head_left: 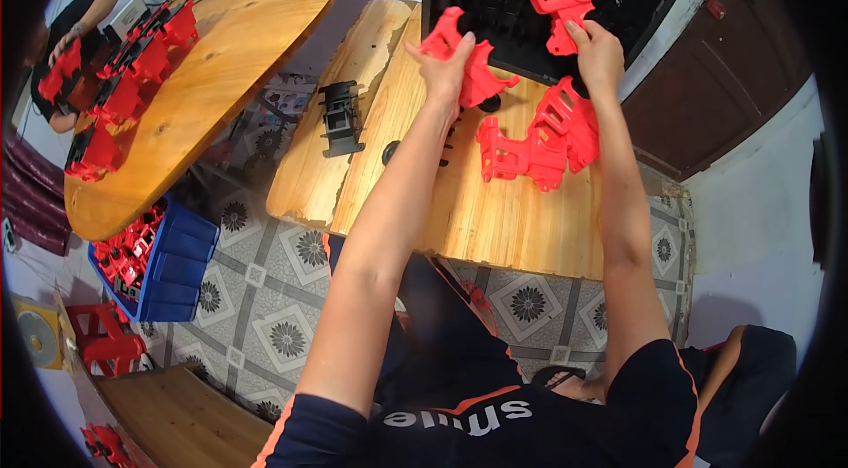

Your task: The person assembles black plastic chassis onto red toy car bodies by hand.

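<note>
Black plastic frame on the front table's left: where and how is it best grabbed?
Probably grip the black plastic frame by its middle, from above, pinching the long sides: nothing covers it, and its end bars look wider than its body.

Left hand point(442, 72): you're gripping
Right hand point(600, 60): you're gripping too
Arms point(378, 243): reaching way out (yours look pretty straight)

Built as a pale wooden worktop point(495, 238), ragged along some plank edges. Carries a black plastic frame point(340, 119) toward the left, well apart from a cluster of red plastic parts point(546, 152) at the right. Also bears small black pieces point(390, 152) between, partly hidden.
</note>
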